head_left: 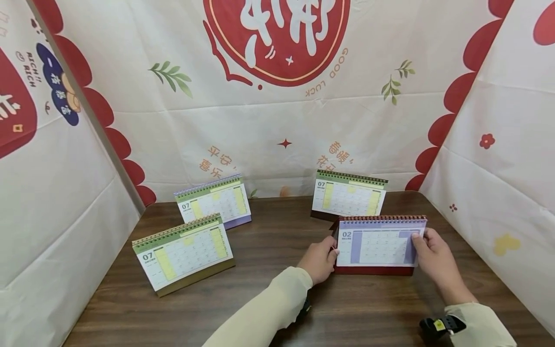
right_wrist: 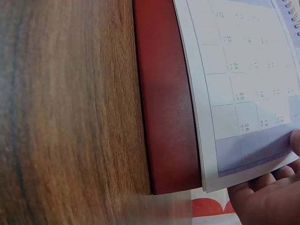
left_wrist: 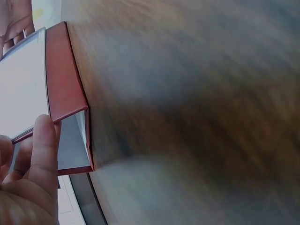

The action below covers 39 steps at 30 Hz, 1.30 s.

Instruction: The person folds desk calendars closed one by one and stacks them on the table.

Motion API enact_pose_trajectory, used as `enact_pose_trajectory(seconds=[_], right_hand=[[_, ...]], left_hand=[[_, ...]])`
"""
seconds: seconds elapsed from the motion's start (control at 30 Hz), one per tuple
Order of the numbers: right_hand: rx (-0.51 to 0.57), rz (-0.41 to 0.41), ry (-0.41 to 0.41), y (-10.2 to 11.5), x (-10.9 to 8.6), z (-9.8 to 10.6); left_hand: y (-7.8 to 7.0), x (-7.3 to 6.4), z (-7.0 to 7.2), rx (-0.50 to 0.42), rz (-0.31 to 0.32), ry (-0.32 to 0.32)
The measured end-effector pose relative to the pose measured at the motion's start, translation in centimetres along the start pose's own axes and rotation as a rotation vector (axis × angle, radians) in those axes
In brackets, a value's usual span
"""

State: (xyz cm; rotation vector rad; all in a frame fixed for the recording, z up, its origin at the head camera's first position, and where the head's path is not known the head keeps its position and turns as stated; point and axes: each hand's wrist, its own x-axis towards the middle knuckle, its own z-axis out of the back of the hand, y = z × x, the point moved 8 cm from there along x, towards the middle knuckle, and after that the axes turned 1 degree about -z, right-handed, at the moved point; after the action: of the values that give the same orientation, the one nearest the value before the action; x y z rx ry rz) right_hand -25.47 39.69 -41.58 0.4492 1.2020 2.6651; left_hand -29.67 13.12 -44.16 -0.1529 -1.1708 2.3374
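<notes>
A desk calendar (head_left: 376,245) with a red base and a purple-trimmed page marked 02 stands upright at the right of the table. My left hand (head_left: 318,260) pinches the left edge of its pages. In the left wrist view, the left hand's fingers (left_wrist: 43,154) lie by the page corner, beside the open end of the red base (left_wrist: 65,75). My right hand (head_left: 435,260) grips the right edge, thumb on the front page and fingers behind it. In the right wrist view, the right hand (right_wrist: 272,197) holds the page edge beside the purple column.
Behind the red calendar stands a dark-based calendar (head_left: 349,195) showing 07. At the left are a purple-based calendar (head_left: 214,200) and a gold-based calendar (head_left: 184,255), both showing 07. Printed cloth walls (head_left: 282,120) enclose the brown wooden table (head_left: 173,318) at back and sides.
</notes>
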Motion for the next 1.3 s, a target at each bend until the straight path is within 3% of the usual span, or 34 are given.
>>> enact_pose_trajectory(seconds=[0.2, 0.5, 0.83, 1.3], right_hand=[[0.044, -0.034, 0.009, -0.7, 0.5, -0.3], [0.011, -0.001, 0.017, -1.0, 1.4, -0.5], [0.062, -0.022, 0.077, -1.9, 2.3, -1.0], [0.105, -0.038, 0.15, -2.1, 3.2, -1.7]], left_hand=[[-0.1, -0.5, -0.7, -0.036, 0.013, 0.017], [-0.2, -1.1, -1.1, -0.084, 0.02, 0.032], [-0.9, -1.9, -1.7, -0.083, -0.01, 0.057], [-1.2, -2.3, -1.9, -0.077, -0.002, 0.071]])
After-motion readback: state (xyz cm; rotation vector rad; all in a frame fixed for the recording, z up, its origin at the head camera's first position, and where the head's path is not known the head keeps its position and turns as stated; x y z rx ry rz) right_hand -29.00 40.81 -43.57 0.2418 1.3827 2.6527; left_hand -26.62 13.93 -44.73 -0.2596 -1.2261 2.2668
